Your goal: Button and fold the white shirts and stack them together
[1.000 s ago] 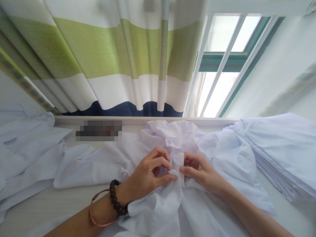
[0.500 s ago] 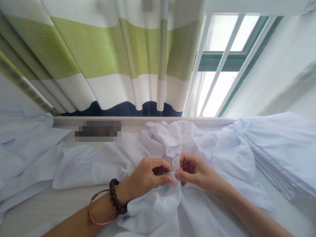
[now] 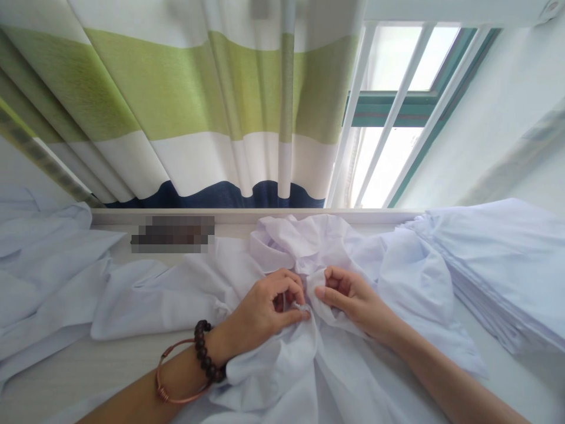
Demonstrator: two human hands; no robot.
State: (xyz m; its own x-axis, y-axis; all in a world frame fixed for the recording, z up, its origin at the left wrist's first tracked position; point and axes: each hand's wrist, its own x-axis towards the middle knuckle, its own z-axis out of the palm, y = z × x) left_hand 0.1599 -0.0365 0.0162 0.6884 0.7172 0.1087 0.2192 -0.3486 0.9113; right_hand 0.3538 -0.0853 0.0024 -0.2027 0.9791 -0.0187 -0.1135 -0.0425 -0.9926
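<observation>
A white collared shirt (image 3: pixel 282 377) lies rumpled across the table, its collar toward the far edge. My left hand (image 3: pixel 273 303), wearing a beaded bracelet and a copper-coloured bangle at the wrist, pinches the left front edge of the shirt between thumb and fingers. Just to the right, my right hand (image 3: pixel 351 297) grips the other front edge, thumb on top and fingers curled. A small gap separates the two edges between my hands. Any button at my fingertips is too small to tell.
Folded white garments are stacked on the right (image 3: pixel 503 259). More white cloth (image 3: pixel 39 282) lies loosely at the left. A blurred dark item (image 3: pixel 172 234) rests near the table's back ledge (image 3: pixel 229 217). Behind hang a striped curtain (image 3: pixel 176 88) and a barred window (image 3: pixel 392 106).
My hands, close together at the shirt front before, have moved slightly apart. The two fabric edges have separated, and the right one is now folded outward. The view has shifted a little.
</observation>
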